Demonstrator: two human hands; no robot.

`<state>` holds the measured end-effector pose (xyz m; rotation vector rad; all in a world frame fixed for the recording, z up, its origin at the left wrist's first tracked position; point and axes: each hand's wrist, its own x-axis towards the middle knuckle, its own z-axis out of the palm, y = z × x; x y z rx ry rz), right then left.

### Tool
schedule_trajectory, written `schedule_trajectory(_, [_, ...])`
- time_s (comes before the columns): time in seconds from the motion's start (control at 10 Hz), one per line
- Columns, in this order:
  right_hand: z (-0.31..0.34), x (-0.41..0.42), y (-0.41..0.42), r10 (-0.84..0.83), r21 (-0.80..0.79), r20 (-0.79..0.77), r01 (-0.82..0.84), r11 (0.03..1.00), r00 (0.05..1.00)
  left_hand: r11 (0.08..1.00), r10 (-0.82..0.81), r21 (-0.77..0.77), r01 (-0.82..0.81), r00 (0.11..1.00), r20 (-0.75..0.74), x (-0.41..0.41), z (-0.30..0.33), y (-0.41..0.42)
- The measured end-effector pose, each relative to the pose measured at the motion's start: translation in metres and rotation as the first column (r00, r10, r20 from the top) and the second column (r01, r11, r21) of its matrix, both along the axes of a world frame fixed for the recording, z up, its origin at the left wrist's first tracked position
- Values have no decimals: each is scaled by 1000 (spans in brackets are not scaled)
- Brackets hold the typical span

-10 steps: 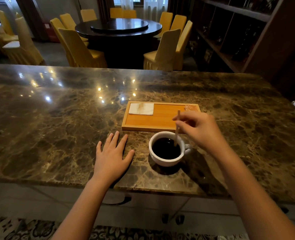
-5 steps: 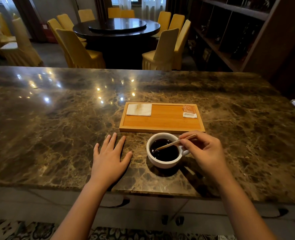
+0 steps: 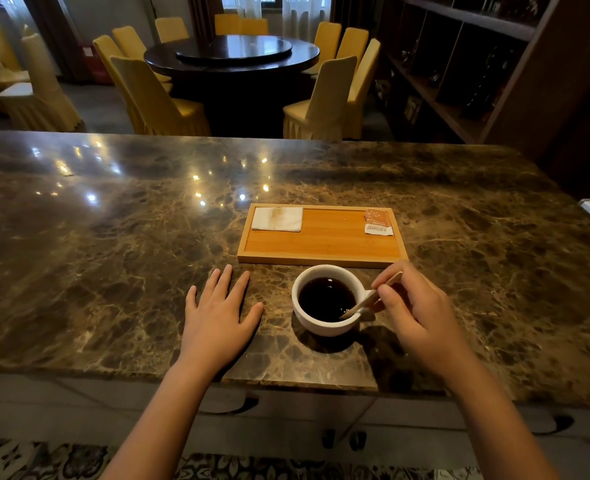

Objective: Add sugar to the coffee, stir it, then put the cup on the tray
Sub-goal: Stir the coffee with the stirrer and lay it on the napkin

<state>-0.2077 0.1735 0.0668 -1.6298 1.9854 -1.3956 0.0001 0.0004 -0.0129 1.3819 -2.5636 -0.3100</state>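
Round white glazed cup (image 3: 324,327) of dark coffee (image 3: 326,299) on polished veined marble counter (image 3: 113,271), just before flat rectangular wooden tray (image 3: 321,242). Right hand (image 3: 421,317) pinching thin wooden stirrer (image 3: 369,301), tip dipped in; left hand (image 3: 217,317) flat, fingers spread.

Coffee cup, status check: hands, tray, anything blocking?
Right hand holds stir stick, tip in coffee cup. Left hand flat on counter. Tray centre free; napkin, sugar packet in corners.

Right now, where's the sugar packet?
Head view: the sugar packet lies in the far right corner of the wooden tray, opposite the folded napkin and beyond the coffee cup.
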Motion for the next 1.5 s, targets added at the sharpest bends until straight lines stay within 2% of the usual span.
schedule_trajectory(0.1, [-1,6,-3,77,-36,194,-71,997,978,1000,4,0,-4,1000,9,0,0,0])
schedule_trajectory(0.2, [-6,12,-7,114,-92,295,-90,992,949,1000,5,0,-5,1000,13,-1,0,0])
schedule_trajectory(0.3, [-14,17,-13,91,-158,323,-41,987,942,1000,3,1,-3,1000,5,-1,0,-1])
schedule_trajectory(0.4, [-17,17,-14,52,-179,235,-10,984,971,1000,2,2,-2,1000,0,0,0,0])
schedule_trajectory(0.5, [-17,16,-13,-5,-173,-60,-6,985,998,1000,-1,3,1,1000,1,0,0,-1])
schedule_trajectory(0.6, [-16,16,-11,-27,-150,-195,-3,989,980,1000,-5,6,5,1000,3,0,0,-1])
schedule_trajectory(0.7, [-10,17,-5,-53,-123,-133,36,992,990,1000,-5,7,5,1000,1,0,0,-1])
schedule_trajectory(0.9, [-9,19,-7,-22,-107,145,37,994,989,1000,0,1,0,1000,4,0,-1,-1])
schedule_trajectory(1.0, [-12,22,-9,7,-124,192,18,992,981,1000,2,-1,-2,1000,1,0,-1,-1])
schedule_trajectory(1.1, [-14,24,-12,-6,-159,117,24,987,993,1000,-1,3,1,1000,0,-1,-1,-1])
schedule_trajectory(1.3, [-14,20,-10,-60,-146,-193,32,989,979,1000,0,-1,0,1000,1,0,-1,-1])
schedule_trajectory(1.5, [-10,17,-7,-92,-132,43,97,986,995,1000,3,0,-3,1000,-2,0,-1,-1])
